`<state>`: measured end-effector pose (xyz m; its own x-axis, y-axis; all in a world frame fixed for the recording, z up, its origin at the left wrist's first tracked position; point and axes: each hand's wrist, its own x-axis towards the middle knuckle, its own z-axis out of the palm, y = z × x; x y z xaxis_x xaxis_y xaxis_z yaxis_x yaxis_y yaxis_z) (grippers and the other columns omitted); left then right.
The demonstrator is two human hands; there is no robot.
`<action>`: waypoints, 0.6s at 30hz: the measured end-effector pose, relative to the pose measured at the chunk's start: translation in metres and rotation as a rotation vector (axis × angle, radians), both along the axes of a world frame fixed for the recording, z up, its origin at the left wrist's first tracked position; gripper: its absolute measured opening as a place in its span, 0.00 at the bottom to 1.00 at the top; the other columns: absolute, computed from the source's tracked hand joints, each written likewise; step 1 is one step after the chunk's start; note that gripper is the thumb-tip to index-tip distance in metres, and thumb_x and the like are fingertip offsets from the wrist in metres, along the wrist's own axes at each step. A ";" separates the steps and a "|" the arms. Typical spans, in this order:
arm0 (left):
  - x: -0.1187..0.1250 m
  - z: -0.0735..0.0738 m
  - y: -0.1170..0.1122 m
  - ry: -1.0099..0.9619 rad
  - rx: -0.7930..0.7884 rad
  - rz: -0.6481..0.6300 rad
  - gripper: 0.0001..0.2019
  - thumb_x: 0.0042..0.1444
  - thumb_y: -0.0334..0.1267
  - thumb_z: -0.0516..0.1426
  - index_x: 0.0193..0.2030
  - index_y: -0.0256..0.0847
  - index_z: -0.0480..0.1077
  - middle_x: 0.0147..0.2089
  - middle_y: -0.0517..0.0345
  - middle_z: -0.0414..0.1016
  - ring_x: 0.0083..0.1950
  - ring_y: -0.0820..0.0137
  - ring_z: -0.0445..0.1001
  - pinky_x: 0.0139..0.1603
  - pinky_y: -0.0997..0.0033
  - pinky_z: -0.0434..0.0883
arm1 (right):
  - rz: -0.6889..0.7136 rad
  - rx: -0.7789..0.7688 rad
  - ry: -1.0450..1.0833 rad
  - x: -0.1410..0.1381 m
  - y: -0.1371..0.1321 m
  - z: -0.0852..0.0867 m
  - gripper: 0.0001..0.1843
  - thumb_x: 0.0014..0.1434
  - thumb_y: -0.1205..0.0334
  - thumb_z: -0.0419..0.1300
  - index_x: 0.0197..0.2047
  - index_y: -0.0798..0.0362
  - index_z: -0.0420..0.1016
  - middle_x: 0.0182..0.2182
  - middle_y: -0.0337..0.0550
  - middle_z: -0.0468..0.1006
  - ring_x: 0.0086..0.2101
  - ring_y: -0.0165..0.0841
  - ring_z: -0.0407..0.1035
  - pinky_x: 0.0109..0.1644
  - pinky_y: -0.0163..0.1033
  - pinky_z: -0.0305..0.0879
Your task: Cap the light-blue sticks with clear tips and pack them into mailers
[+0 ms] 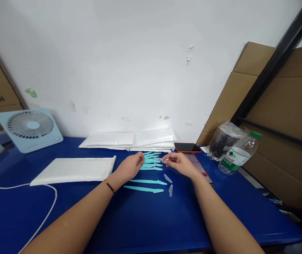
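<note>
Several teal eyebrow razors [151, 168] lie in a row on the blue table. Over their handle ends is my left hand [131, 165], its fingers pinched on an eyebrow razor. My right hand [178, 163] faces it from the other side, thumb and forefinger closed on a small translucent cap [163, 160] at the razor's blade end. Whether the cap is on or just off the blade is too small to tell. Nearer me, two razors [144, 189] rest apart from the row. Two loose translucent caps [170, 191] lie to their right.
White padded envelopes [153, 137] are stacked along the wall, and another envelope [76, 169] lies at left. A light blue fan [33, 128] stands far left with a white cable [54, 197]. Two phones [188, 147], a bagged dark object and a water bottle [237, 157] are at right.
</note>
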<state>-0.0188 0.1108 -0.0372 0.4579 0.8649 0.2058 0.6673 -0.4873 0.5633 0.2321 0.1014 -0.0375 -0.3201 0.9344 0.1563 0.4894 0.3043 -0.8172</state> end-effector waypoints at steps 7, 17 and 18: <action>0.001 0.001 -0.002 0.004 0.006 -0.046 0.06 0.57 0.37 0.47 0.35 0.41 0.62 0.31 0.60 0.68 0.30 0.72 0.65 0.31 0.74 0.60 | 0.032 0.002 -0.036 -0.010 -0.003 -0.004 0.14 0.52 0.55 0.57 0.38 0.56 0.74 0.24 0.40 0.73 0.26 0.28 0.67 0.31 0.33 0.62; 0.005 0.001 -0.006 0.119 0.086 0.029 0.09 0.54 0.40 0.51 0.40 0.42 0.66 0.40 0.55 0.71 0.42 0.66 0.68 0.41 0.69 0.63 | -0.057 0.105 -0.223 -0.017 -0.008 0.004 0.14 0.50 0.53 0.58 0.35 0.54 0.76 0.27 0.40 0.75 0.26 0.27 0.66 0.29 0.31 0.60; 0.005 0.002 -0.007 0.127 0.119 0.039 0.10 0.52 0.41 0.53 0.41 0.43 0.67 0.42 0.55 0.70 0.45 0.65 0.67 0.43 0.68 0.62 | -0.053 0.079 -0.273 -0.013 -0.010 0.007 0.15 0.49 0.53 0.59 0.34 0.55 0.76 0.26 0.40 0.75 0.26 0.27 0.66 0.28 0.31 0.59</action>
<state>-0.0142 0.1038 -0.0356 0.4535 0.8554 0.2502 0.7488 -0.5179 0.4136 0.2187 0.0913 -0.0304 -0.3109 0.9395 0.1438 0.7052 0.3294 -0.6279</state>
